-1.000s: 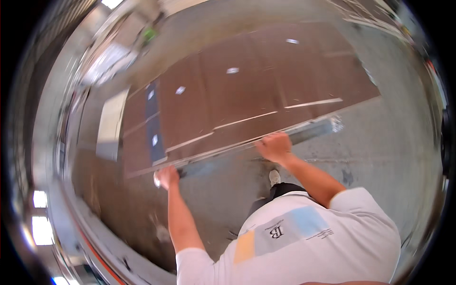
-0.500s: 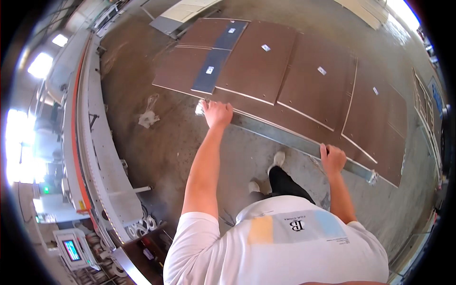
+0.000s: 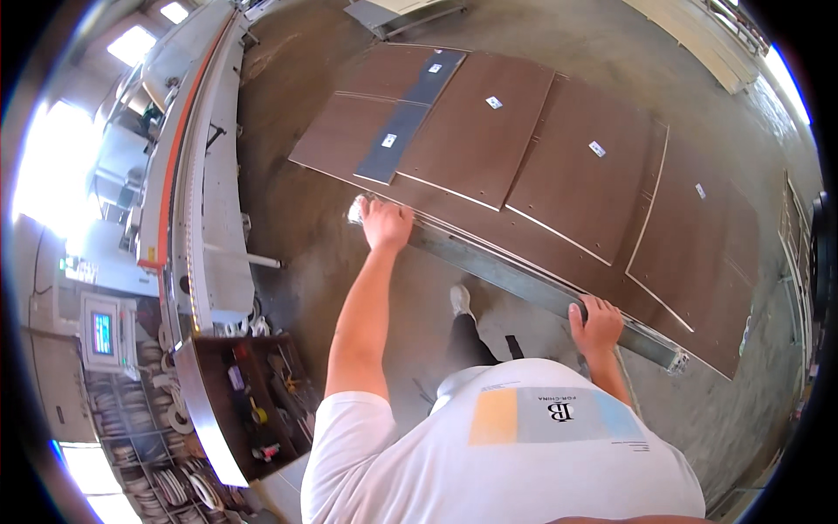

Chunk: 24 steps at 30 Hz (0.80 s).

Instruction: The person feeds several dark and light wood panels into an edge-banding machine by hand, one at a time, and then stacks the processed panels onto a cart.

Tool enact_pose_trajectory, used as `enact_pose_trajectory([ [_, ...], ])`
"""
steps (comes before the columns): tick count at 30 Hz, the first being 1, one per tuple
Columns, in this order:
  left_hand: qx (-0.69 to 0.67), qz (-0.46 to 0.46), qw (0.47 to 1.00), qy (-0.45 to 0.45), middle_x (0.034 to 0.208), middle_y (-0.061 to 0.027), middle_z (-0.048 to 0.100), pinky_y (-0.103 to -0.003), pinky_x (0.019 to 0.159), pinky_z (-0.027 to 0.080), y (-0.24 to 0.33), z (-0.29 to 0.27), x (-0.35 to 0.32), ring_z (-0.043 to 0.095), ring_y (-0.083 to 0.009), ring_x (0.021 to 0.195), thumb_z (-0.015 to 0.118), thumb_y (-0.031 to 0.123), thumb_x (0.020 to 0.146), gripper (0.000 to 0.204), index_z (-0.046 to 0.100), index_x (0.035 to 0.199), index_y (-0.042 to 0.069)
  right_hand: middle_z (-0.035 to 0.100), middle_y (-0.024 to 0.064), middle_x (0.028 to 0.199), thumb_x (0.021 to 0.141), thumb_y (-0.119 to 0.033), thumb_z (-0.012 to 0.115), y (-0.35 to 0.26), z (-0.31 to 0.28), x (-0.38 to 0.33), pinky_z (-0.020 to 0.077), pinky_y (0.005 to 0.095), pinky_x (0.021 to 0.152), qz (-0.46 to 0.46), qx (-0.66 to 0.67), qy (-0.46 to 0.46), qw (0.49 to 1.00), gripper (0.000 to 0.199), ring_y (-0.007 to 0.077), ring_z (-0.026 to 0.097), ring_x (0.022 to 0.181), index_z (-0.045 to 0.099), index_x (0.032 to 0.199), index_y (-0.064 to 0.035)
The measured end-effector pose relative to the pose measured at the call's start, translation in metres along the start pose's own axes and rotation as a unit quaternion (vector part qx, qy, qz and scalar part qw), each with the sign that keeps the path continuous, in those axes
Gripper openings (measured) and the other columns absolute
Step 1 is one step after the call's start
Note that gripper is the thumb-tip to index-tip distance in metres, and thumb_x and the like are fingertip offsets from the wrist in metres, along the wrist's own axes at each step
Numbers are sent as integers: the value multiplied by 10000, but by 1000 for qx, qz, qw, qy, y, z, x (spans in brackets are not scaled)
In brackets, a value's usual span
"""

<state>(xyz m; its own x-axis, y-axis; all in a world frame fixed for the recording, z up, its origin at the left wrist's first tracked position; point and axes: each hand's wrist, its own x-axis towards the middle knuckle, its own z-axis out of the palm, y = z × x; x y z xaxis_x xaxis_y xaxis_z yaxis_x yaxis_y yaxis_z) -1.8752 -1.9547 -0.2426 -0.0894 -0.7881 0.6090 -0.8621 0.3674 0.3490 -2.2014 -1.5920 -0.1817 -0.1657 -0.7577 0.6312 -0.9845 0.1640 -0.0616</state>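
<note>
A long grey metal bar (image 3: 489, 274) runs along the near edge of several brown boards (image 3: 489, 122). Clear wrapping (image 3: 356, 210) covers its left end, and more wrapping (image 3: 678, 361) is at the right end. My left hand (image 3: 388, 224) is closed over the bar near its left end. Farther along to the right, my right hand (image 3: 597, 325) grips the same bar with the fingers over its top. The boards lie flat and overlap, most with a small white label (image 3: 597, 148) on top. Two dark grey strips (image 3: 384, 144) rest among them at the left. What carries the boards is hidden beneath them.
A long white machine with an orange rail (image 3: 179, 166) stands along the left. At the lower left are a screen panel (image 3: 103, 334), an open box of tools (image 3: 209, 384) and racks of rolled edging (image 3: 131, 437). Pale boards (image 3: 698, 44) lie at the far right.
The view has turned and moved, so the machine and tool box show more fully. Both hands keep hold of the bar, and my legs have shifted in a step.
</note>
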Motion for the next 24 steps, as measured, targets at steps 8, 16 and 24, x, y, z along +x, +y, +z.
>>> enact_pose_trajectory([
  [8,89,-4,990,-109,1023,-153,729,-476,1244,205,137,-163,-236,593,-295,1159,394,359,981,528,755,861,-8,707,102,887,897,-340,666,122,-243,-298,491,464,787,68,-8,-70,995,244,331,659,868,698,916,-99],
  [16,47,-9,995,-90,1035,-129,721,-450,1243,226,148,-387,-500,576,-260,1181,412,339,990,481,744,918,-2,689,98,776,920,-333,642,54,-463,-558,475,472,664,78,-23,-114,990,265,350,636,754,697,791,-108],
  [24,42,-23,994,-103,1100,-127,716,-452,1244,218,86,-602,-808,556,-253,1231,436,341,975,463,746,947,-2,669,116,696,887,-352,669,-67,-627,-871,473,482,600,156,-21,-124,980,302,346,633,670,705,714,-106],
])
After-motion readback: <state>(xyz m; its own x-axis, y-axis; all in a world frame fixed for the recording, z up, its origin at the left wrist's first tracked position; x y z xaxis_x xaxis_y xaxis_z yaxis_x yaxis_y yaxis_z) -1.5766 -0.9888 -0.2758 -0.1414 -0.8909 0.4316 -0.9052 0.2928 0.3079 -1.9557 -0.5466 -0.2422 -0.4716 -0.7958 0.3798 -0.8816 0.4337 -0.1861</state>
